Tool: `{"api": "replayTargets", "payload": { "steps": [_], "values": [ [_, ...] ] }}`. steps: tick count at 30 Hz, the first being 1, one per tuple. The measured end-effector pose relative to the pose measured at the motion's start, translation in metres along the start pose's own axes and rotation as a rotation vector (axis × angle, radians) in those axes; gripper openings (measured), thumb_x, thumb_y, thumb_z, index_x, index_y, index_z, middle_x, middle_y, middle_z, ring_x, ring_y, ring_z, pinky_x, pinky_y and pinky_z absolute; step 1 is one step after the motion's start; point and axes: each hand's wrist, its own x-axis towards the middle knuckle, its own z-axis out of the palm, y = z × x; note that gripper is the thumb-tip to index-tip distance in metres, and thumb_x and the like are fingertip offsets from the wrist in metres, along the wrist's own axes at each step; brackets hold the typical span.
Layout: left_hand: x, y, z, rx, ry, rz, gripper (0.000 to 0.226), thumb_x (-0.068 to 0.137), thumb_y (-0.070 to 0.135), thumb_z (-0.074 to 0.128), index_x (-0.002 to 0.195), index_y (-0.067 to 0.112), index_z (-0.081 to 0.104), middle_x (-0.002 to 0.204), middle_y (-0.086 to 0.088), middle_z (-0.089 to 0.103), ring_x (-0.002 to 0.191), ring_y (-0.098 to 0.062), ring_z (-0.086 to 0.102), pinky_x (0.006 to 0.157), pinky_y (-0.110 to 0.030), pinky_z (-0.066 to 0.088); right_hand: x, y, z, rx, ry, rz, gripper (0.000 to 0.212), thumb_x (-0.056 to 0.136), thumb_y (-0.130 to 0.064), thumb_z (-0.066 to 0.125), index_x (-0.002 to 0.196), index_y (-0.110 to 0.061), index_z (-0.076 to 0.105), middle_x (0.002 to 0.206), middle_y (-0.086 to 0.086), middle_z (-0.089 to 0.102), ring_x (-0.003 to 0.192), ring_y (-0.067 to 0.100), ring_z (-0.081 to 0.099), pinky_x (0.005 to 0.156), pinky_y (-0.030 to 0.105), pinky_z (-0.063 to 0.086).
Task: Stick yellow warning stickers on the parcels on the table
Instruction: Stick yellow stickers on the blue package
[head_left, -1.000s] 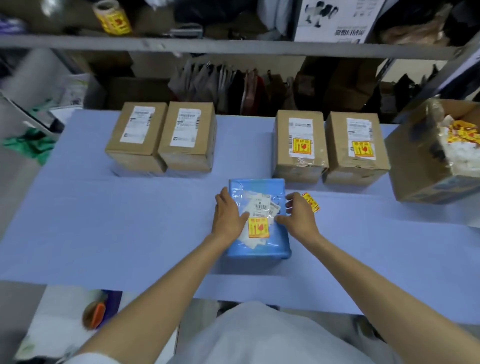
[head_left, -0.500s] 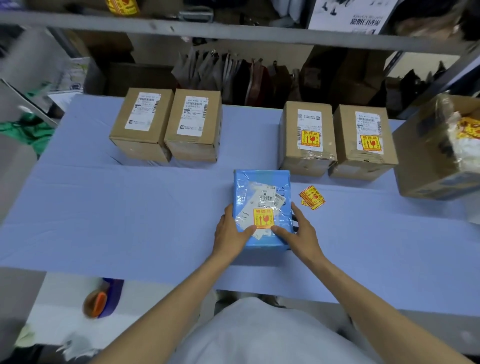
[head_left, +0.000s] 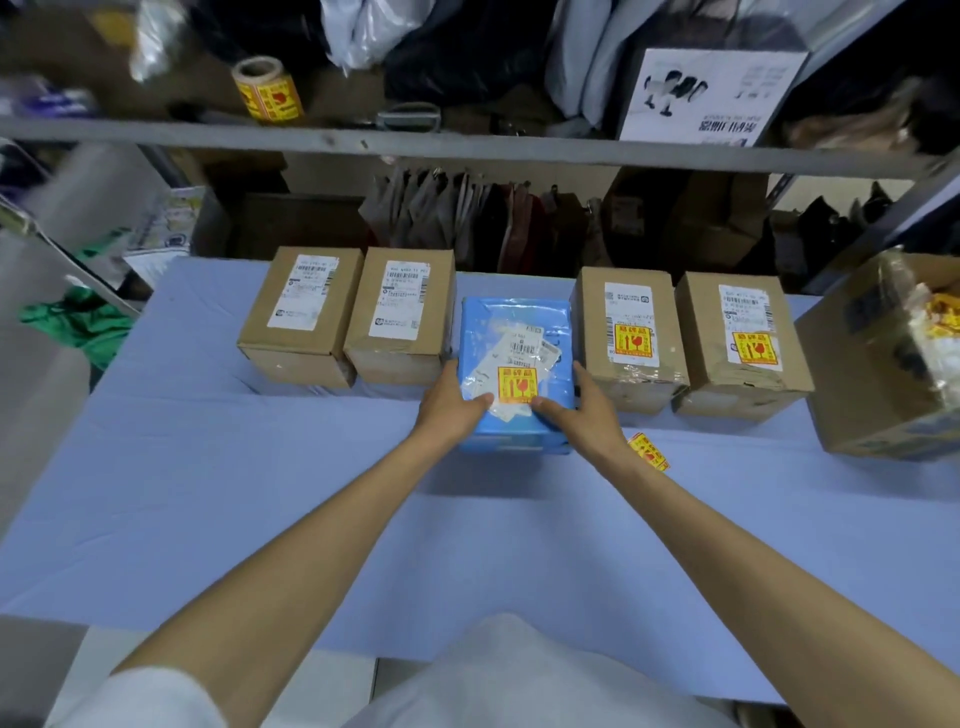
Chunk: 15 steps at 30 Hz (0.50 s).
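Blue parcel (head_left: 514, 332) slid back between boxes (head_left: 400, 312); left hand (head_left: 449, 402), right hand (head_left: 589, 410) grip it; lilac table (head_left: 208, 493), cluttered shelf (head_left: 467, 148).

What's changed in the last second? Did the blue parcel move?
The left hand and right hand slid the blue parcel away from the person, into the gap in the row of cardboard boxes, and still hold its near corners. The loose yellow sticker stayed on the table. The four boxes did not move.
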Motion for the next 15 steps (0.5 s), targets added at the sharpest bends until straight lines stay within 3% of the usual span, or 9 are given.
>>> {"api": "replayTargets", "payload": {
  "steps": [3,6,10,15],
  "values": [
    [0.029,0.013,-0.004,0.019,0.011,0.013,0.052,0.087,0.019,0.065,0.134,0.016,0.041,0.131,-0.006,0.058,0.119,-0.028,0.054,0.095,-0.034,0.044,0.031,-0.011,0.001,-0.042,-0.017,0.002,0.054,0.084,-0.018,0.071,0.130,-0.018,0.043,0.120,-0.003,0.060,0.103,0.016,0.061,0.092,0.040,0.053],
    [0.053,0.020,-0.004,0.028,0.006,0.026,0.052,0.088,0.017,0.065,0.134,0.014,0.041,0.132,-0.006,0.057,0.120,-0.028,0.054,0.095,-0.034,0.044,0.055,-0.019,0.002,-0.089,-0.008,0.032,0.054,0.086,-0.013,0.069,0.132,-0.015,0.041,0.125,0.002,0.058,0.106,0.018,0.058,0.092,0.035,0.050],
    [0.078,0.026,0.000,0.045,-0.028,0.025,0.054,0.088,0.011,0.063,0.137,0.014,0.040,0.135,-0.007,0.055,0.122,-0.027,0.053,0.096,-0.032,0.042,0.080,-0.021,0.007,-0.155,0.003,0.078,0.057,0.087,-0.010,0.066,0.135,-0.012,0.036,0.133,0.008,0.055,0.118,0.027,0.056,0.099,0.043,0.047],
    [0.100,0.023,0.007,0.077,-0.061,-0.004,0.058,0.089,0.011,0.063,0.139,0.012,0.036,0.137,-0.009,0.053,0.123,-0.028,0.052,0.097,-0.034,0.043,0.095,-0.019,0.011,-0.193,0.005,0.131,0.062,0.089,-0.009,0.063,0.140,-0.011,0.029,0.136,0.009,0.053,0.120,0.028,0.054,0.099,0.041,0.046]
  ]
}}
